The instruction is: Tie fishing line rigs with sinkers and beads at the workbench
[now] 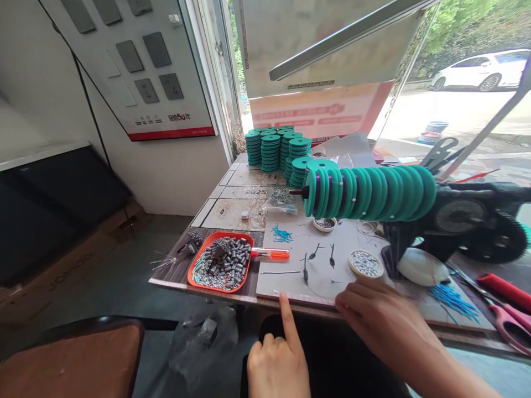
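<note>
Grey board (290, 265), flat, matte and rectangular, lies on the table (232, 213) directly before you, its near edge flush with the table's front. Your left hand (277, 359) has the forefinger stretched out and the other fingers folded, its tip pressed on the pale strip along that near edge. Your right hand (381, 318) rests just right of it, fingers curled over the same edge; whether they pinch anything cannot be told. Left of the board, an orange tray (191, 275) with a raised rim, apt to stop rolling, holds small grey cylinders (226, 260). On the board's right part sits a round white dish (365, 263) of grey beads. Above the board, green discs (369, 193), smooth and foam-like, are threaded side by side on a spindle, which probably keeps them aligned.
</note>
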Demonstrator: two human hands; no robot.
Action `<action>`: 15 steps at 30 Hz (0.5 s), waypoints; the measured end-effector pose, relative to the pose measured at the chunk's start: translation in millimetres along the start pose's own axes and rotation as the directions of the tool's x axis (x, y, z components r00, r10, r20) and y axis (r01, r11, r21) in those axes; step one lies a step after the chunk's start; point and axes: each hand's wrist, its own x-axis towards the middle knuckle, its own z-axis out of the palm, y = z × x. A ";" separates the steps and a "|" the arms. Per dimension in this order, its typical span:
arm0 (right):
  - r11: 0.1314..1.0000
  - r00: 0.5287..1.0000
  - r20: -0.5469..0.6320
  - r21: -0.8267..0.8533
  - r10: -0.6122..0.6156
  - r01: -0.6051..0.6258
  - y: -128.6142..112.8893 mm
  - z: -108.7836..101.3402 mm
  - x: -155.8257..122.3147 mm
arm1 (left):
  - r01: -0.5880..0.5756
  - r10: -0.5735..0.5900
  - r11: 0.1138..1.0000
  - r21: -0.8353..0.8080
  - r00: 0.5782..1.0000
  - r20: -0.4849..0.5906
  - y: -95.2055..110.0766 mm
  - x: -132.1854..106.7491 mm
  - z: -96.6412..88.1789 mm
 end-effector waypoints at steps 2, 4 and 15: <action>1.000 1.000 0.009 -0.013 -0.007 0.007 2.2 -3.3 0.2 | 0.000 0.000 1.000 -0.004 1.000 0.012 -0.5 0.9 -1.2; 0.999 1.000 0.017 -0.032 -0.011 0.012 4.8 -6.4 0.0 | -0.004 0.004 1.000 -0.017 1.000 0.010 -1.5 1.6 -2.5; 0.997 0.997 0.078 -0.066 -0.021 0.026 14.5 -17.9 -0.5 | -0.041 0.040 0.998 -0.055 0.999 -0.034 -7.4 5.3 -5.0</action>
